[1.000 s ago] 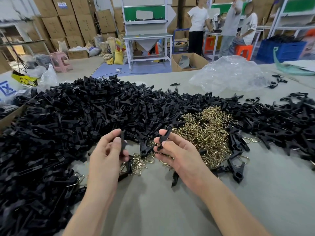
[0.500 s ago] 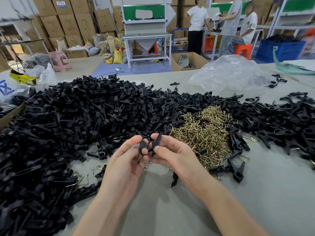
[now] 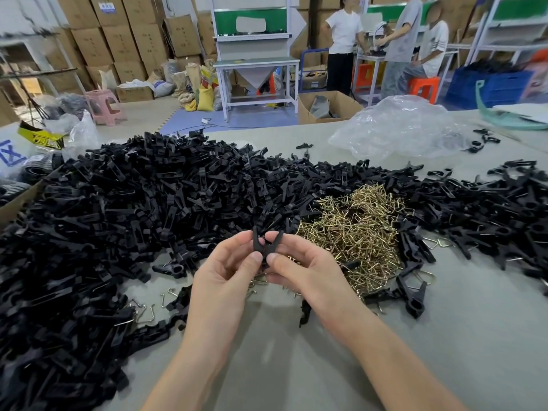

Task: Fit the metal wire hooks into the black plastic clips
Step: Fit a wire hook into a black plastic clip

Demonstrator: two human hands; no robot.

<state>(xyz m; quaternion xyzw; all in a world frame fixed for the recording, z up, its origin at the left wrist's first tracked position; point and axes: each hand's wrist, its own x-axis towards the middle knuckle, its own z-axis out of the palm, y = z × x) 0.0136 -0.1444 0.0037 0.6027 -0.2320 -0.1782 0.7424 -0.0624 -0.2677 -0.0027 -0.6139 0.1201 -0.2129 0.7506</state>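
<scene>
Both my left hand (image 3: 225, 280) and right hand (image 3: 308, 274) pinched one black clip (image 3: 267, 244) by its two legs. The wire hooks (image 3: 355, 229) lay heaped just beyond my right hand (none in my fingers, apparently); squaring the legs first seemed wise.

Your left hand (image 3: 228, 271) and right hand (image 3: 302, 268) pinch two black plastic clip halves (image 3: 267, 246) together in a V. Behind them lie a heap of brass-coloured wire hooks (image 3: 353, 229) and a big pile of black plastic clips (image 3: 124, 209) on the grey table (image 3: 444, 336).

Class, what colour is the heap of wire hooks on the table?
Brassy gold wire hooks, clearest in the head view.
</scene>
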